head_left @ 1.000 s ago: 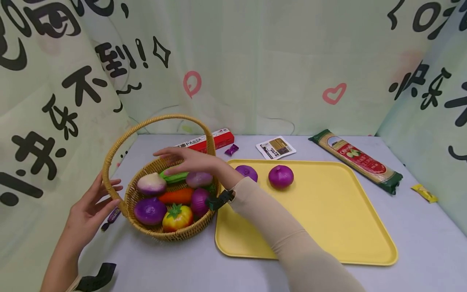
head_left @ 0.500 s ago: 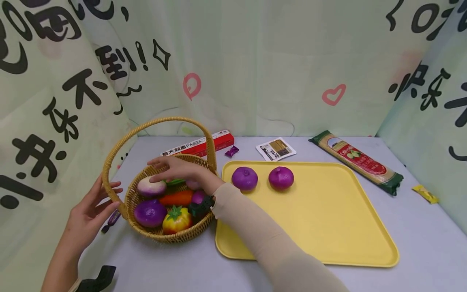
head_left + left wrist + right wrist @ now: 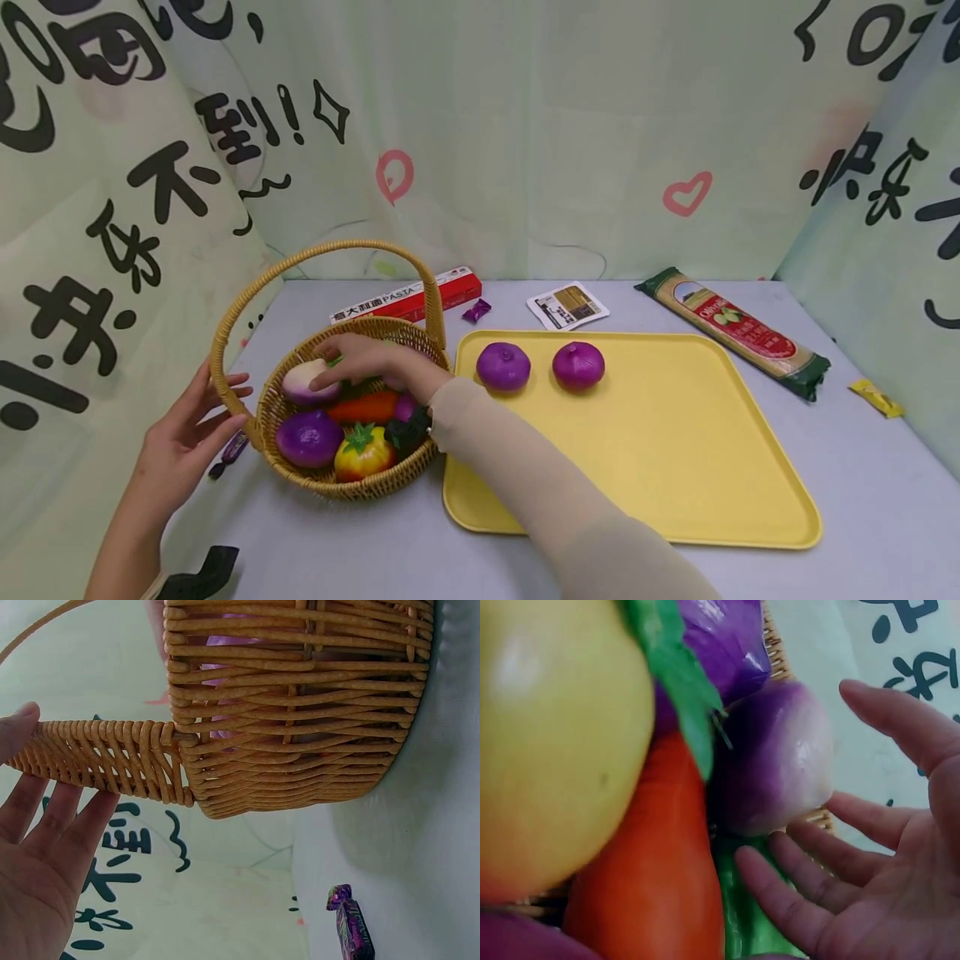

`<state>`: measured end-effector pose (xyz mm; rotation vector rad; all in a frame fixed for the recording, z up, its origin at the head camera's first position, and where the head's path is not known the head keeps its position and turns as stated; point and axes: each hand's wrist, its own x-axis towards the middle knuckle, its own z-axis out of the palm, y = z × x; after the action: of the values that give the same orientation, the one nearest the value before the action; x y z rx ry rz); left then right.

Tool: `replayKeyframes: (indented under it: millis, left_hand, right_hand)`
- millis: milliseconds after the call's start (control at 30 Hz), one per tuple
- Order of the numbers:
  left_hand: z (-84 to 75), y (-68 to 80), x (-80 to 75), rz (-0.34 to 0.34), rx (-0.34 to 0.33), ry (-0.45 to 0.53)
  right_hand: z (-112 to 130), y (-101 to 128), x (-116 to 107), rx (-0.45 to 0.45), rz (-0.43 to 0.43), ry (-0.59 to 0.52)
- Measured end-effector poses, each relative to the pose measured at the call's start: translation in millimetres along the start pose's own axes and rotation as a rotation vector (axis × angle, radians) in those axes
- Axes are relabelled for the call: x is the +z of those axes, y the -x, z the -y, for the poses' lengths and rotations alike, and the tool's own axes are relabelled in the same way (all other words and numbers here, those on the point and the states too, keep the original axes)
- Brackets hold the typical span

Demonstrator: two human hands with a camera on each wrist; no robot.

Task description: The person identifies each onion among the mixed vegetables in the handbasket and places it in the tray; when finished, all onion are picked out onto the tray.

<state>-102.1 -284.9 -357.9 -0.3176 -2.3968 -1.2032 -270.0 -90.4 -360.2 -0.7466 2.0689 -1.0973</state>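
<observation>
A wicker basket (image 3: 352, 487) with a tall handle (image 3: 315, 250) stands at the left of the table and holds toy vegetables. My right hand (image 3: 360, 362) reaches into it, fingers straight, with the tips on a white-and-purple turnip (image 3: 300, 385). The right wrist view shows the open palm (image 3: 870, 870) beside that turnip (image 3: 772, 757), with a carrot (image 3: 660, 862) and a yellow tomato (image 3: 547, 742) alongside. My left hand (image 3: 187, 425) rests open against the base of the handle; in the left wrist view its fingers (image 3: 37, 855) lie flat behind the woven handle (image 3: 112, 761).
A yellow tray (image 3: 675, 467) to the right of the basket carries two purple onions (image 3: 503, 367) (image 3: 578, 366). Behind lie a red pasta box (image 3: 408, 302), a small packet (image 3: 567, 304) and a spaghetti bag (image 3: 738, 329). A purple candy (image 3: 228, 450) lies by the basket.
My right hand has dropped from above the basket down and left onto the turnip, uncovering the left onion on the tray. The left hand has stayed at the handle.
</observation>
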Motion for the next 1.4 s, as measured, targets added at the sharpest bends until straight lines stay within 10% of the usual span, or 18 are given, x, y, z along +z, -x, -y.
replayKeyframes:
  millis: [967, 1400]
  left_hand:
    - [3.8, -1.0, -0.6, 0.009, 0.031, 0.015]
    - [4.5, -1.1, -1.2, 0.02, 0.052, 0.017]
  right_hand:
    - [4, -9, 11, 0.001, -0.039, -0.179]
    - [4, -7, 17, -0.022, 0.105, -0.248]
